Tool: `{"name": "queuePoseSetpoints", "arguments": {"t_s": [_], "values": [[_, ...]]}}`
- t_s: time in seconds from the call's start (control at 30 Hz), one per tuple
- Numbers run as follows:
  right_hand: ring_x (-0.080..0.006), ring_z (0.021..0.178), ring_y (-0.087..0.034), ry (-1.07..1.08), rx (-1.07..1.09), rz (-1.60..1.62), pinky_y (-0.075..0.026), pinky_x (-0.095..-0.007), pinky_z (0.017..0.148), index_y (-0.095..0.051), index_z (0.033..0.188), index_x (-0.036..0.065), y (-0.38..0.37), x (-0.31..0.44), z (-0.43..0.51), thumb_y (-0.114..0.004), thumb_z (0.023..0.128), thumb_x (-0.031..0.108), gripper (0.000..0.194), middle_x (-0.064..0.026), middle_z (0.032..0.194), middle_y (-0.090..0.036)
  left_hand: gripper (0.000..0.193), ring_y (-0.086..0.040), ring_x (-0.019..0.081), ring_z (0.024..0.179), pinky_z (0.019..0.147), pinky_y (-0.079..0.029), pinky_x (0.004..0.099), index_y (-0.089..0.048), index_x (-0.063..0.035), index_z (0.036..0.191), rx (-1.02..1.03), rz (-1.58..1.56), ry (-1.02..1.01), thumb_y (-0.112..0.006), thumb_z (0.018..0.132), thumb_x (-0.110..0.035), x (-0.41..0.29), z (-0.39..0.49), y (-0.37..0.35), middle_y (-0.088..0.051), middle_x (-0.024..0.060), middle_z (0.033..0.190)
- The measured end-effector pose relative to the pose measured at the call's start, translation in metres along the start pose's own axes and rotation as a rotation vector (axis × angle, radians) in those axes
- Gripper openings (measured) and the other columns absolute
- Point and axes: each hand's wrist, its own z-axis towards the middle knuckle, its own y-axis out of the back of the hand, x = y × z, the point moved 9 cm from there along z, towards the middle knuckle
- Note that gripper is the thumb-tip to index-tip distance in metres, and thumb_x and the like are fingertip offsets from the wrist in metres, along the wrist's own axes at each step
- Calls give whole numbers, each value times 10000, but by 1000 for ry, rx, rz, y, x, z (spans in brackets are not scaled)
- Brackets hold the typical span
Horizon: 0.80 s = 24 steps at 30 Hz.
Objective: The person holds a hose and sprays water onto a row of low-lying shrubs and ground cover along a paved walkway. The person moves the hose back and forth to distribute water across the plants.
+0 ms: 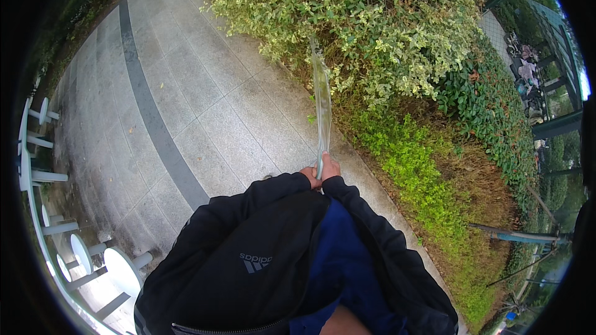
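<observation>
Both hands are together in front of my chest, on a pale, narrow thing that looks like the end of a clear hose. My left hand (309,177) closes around its lower part, and my right hand (329,168) grips it from the right, touching the left. From the hands a long, clear, glassy strip (322,102), which looks like a stream of water, extends up to a variegated shrub (372,23). Its far end meets the leaves, where it looks broken up. The fingers partly hide the held thing.
Grey stone paving (223,116) with a dark band (151,111) lies ahead and left. A low green ground cover (414,177) borders it on the right, beside a taller hedge (493,102). White round stools (122,271) stand at the far left. Wooden poles (512,232) lean at the right.
</observation>
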Motion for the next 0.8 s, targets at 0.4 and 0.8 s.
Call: {"name": "queuePoseSetpoints", "arguments": {"t_s": [0.4, 0.8], "values": [[-183, 461, -493, 6, 4, 21, -402, -302, 497, -517, 609, -16, -2, 2, 2, -339, 864, 403, 522, -97, 506, -510, 290, -599, 183, 644, 599, -470, 284, -599, 9, 822, 25, -10, 10, -682, 621, -182, -3, 0, 0, -627, 109, 720], [-190, 458, -481, 34, 2, -45, -398, -300, 506, -510, 583, -12, -9, 16, -3, -301, 870, 409, 550, -96, 488, -504, 330, -601, 190, 681, 632, -465, 285, -592, 12, 852, 6, 11, 35, -694, 608, -187, -12, -10, 10, -628, 110, 747]]}}
